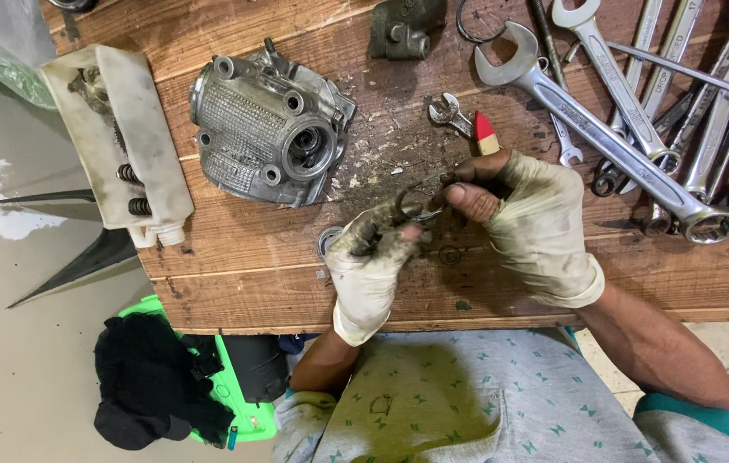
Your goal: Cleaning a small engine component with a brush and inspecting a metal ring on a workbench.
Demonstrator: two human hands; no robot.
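Both gloved hands are pinched on a small metal ring (416, 201) over the workbench (236, 274) near its front edge: left hand (369, 261) gripping from below, right hand (523, 223) fingertips closed on it. Looks like fiddly clip work; steady, fine grip needed. Engine cover (270, 129) sits behind, wrenches (639, 111) at the right edge.

A grey engine cover (270, 129) and spanners (639, 111) lie on the wooden bench (236, 274).

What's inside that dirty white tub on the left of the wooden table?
Inside the white tub lie dark coil springs and some grimy metal bits near its far end. Dirt hides what those bits are, and anything beneath them cannot be seen.
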